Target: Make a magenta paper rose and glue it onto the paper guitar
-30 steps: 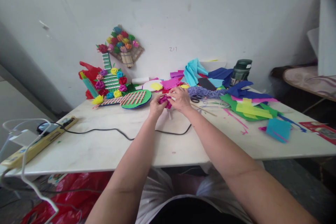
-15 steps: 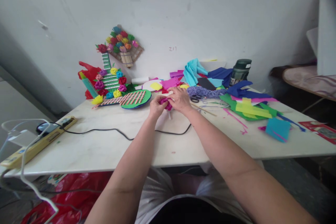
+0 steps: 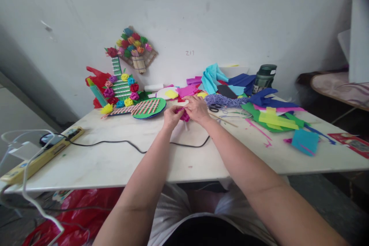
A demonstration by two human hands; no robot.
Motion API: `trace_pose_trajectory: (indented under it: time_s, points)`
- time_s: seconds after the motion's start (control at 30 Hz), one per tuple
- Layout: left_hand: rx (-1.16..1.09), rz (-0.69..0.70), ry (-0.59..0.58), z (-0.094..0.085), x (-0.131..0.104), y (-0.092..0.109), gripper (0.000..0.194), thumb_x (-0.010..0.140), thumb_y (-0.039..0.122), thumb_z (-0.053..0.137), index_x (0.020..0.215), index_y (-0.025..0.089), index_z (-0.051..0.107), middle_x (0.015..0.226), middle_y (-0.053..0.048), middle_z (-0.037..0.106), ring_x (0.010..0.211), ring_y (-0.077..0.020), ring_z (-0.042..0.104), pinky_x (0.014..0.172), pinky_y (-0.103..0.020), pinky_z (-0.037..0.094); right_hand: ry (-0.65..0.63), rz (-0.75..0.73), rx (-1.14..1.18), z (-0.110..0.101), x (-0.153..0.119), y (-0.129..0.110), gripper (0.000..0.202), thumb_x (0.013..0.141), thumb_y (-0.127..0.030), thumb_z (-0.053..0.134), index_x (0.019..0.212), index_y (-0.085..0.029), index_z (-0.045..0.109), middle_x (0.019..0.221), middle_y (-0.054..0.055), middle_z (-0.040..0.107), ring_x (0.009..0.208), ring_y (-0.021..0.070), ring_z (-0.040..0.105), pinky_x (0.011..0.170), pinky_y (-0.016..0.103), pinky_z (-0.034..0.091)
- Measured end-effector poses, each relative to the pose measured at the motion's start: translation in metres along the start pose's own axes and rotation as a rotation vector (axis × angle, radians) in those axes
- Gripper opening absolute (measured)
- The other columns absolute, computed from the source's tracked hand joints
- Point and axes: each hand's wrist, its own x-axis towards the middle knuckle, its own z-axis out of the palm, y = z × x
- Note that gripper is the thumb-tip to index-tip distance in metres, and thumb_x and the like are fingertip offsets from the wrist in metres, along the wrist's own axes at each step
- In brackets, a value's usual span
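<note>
Over the middle of the white table (image 3: 115, 165), my left hand (image 3: 172, 117) and my right hand (image 3: 197, 110) meet around a small magenta paper flower (image 3: 185, 116). Fingers of both hands pinch its crumpled petals, and part of it is hidden behind them. A short pale stem-like piece shows below it. Just right of my right hand lie black-handled scissors (image 3: 213, 110), partly covered, and a bundle of purple yarn (image 3: 226, 101). A thin wooden stick (image 3: 223, 120) rests in front of them.
Flower-covered stick crafts (image 3: 121, 88) lean at the back left, near a green oval piece (image 3: 150, 108). Coloured paper (image 3: 271, 117) and a dark bottle (image 3: 263, 78) lie right. A black cable (image 3: 115, 143) runs from the power strip (image 3: 46, 153) across the table.
The fingers have shifted slightly on the magenta paper flower, and a little more of its lower petals shows. Both hands stay in nearly the same place.
</note>
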Motion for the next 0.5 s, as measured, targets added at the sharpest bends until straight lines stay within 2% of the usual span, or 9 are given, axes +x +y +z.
trace_pose_trajectory:
  time_s: [0.3, 0.5]
  points:
    - [0.197, 0.016, 0.033, 0.0007, -0.0023, 0.0055, 0.018, 0.060, 0.025, 0.070, 0.072, 0.011, 0.072, 0.054, -0.003, 0.064, 0.051, -0.0156, 0.063, 0.055, -0.026, 0.053, 0.023, -0.018, -0.013, 0.0056, 0.0002, -0.0017, 0.023, 0.080, -0.013, 0.050, 0.079, -0.015, 0.073, 0.125, 0.011, 0.062, 0.105, 0.0287, 0.051, 0.086, 0.043, 0.035]
    - [0.193, 0.008, 0.049, 0.0025, -0.0019, 0.0071, 0.015, 0.059, 0.022, 0.069, 0.069, 0.011, 0.072, 0.053, -0.003, 0.064, 0.049, -0.0150, 0.062, 0.051, -0.024, 0.052, 0.062, 0.015, 0.000, 0.0077, -0.0004, -0.0049, 0.021, 0.078, -0.011, 0.050, 0.076, -0.016, 0.070, 0.124, 0.010, 0.063, 0.105, 0.0282, 0.051, 0.085, 0.042, 0.037]
